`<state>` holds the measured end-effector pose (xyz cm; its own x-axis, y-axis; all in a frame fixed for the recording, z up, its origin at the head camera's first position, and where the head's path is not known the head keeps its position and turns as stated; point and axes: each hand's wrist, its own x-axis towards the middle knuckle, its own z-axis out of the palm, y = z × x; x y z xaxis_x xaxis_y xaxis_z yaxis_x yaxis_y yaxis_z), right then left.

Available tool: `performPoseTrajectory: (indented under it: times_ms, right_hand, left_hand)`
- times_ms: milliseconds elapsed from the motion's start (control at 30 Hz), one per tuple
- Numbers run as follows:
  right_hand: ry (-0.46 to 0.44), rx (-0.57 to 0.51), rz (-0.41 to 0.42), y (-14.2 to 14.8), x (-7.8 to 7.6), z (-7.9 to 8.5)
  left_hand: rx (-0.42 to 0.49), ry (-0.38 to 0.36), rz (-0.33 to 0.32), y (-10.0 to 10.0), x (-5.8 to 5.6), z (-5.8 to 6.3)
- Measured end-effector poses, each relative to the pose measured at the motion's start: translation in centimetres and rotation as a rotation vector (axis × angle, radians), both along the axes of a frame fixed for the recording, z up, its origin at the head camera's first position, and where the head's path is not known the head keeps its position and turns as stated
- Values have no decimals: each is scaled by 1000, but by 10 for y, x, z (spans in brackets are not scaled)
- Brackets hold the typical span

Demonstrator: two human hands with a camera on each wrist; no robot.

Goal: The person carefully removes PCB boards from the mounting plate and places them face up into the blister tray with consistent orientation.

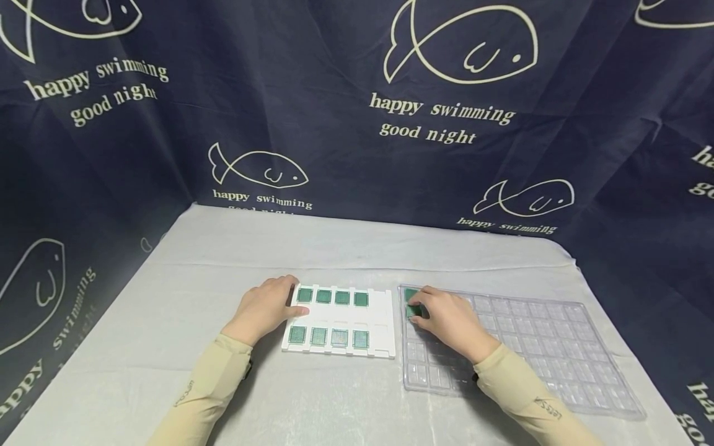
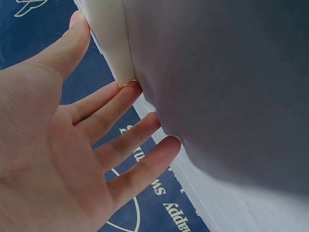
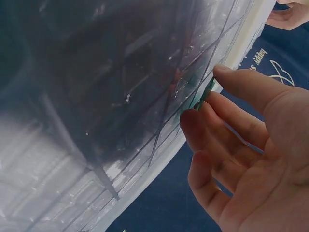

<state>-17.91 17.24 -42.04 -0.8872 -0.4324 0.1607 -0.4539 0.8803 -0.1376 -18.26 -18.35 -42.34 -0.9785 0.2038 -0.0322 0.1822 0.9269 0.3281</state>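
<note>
A white slotted holder (image 1: 382, 316) lies on the table with two rows of small green circuit boards (image 1: 343, 298) on it. My left hand (image 1: 266, 306) is at its left edge, the thumb over the top and the nearly straight fingers along the side, as the left wrist view also shows. My right hand (image 1: 449, 319) pinches a small green circuit board (image 3: 205, 94) between thumb and fingertips. It is over the left end of a clear plastic tray (image 1: 519, 308) with many compartments. Another green board (image 1: 410, 293) shows in the tray's back left corner, partly behind the fingers.
The tray stands just right of the holder, with a narrow gap between them. Pale cloth covers the table (image 1: 223, 248). A dark blue curtain (image 1: 334, 93) with fish drawings hangs behind and at both sides.
</note>
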Motion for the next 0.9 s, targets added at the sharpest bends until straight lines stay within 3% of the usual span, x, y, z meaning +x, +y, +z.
performPoseTrajectory:
  times_ms: [900]
  right_hand:
    - [-2,-3,0,1,-1,-2]
  left_hand:
    - [10,-15,2,0,-1,0]
